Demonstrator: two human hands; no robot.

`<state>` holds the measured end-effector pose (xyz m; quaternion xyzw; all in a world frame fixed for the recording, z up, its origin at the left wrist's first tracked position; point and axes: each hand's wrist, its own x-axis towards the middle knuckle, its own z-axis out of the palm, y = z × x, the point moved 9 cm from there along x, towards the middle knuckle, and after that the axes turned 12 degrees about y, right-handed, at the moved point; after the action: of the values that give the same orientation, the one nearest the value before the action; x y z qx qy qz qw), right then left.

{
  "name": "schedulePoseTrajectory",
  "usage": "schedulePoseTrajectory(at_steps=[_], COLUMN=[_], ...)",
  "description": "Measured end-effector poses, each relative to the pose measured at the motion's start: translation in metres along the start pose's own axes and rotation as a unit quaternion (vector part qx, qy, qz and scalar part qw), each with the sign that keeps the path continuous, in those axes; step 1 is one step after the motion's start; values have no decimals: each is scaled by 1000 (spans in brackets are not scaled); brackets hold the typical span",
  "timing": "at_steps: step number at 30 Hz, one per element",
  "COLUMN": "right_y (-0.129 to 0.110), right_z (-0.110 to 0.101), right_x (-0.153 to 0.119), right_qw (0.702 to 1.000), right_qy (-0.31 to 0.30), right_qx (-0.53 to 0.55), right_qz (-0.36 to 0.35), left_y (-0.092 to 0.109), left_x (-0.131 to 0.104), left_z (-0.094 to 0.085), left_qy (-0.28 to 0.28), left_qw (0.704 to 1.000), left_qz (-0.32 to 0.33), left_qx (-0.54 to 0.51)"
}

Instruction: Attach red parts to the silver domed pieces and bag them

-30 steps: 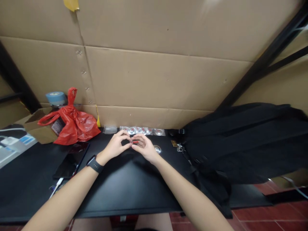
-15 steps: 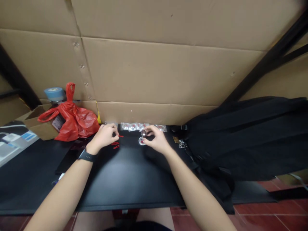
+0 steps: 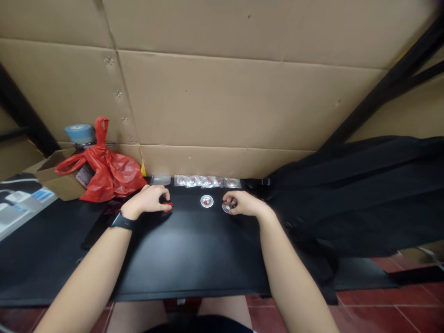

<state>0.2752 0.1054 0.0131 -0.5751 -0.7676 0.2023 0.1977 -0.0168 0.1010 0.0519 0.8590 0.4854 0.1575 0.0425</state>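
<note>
On the black table lies a clear round disc (image 3: 207, 201) with a red centre, between my two hands. My right hand (image 3: 244, 204), right of it, has fingers and thumb closed on a second clear round piece (image 3: 227, 207), held at or just above the tabletop. Off to the left, my left hand (image 3: 151, 199) has curled fingers, and a bunched red cord (image 3: 168, 206) shows at its thumb and fingertips. A dark watch (image 3: 122, 221) is on the left wrist.
Several clear packets with round pieces (image 3: 192, 181) line the cardboard wall (image 3: 222, 106). A red plastic bag (image 3: 113, 173), a cardboard box (image 3: 62, 182) and a white power strip (image 3: 26, 210) stand left. Black fabric (image 3: 357, 199) covers the right side.
My right hand has moved right, away from the red-centred disc, with the clear round piece in it. My left hand has shifted slightly down, and the red cord is now bunched at its fingertips.
</note>
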Motion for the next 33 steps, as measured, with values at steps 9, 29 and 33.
schedulePoseTrajectory(at_steps=[9,29,33], right_y=[-25,-121,-118], right_z=[-1,27,30], right_x=[4,-9,-7], right_qw=[996,932,934], right_qy=[50,125,141], right_qx=[10,211,192], right_qz=[-79,-266,-266], left_y=[2,72,72], left_x=[2,5,5], left_z=[16,20,28], left_qy=[-33,75,61], left_qw=[999,981,979], left_qz=[-8,127,134], left_qx=[-25,-128,-140])
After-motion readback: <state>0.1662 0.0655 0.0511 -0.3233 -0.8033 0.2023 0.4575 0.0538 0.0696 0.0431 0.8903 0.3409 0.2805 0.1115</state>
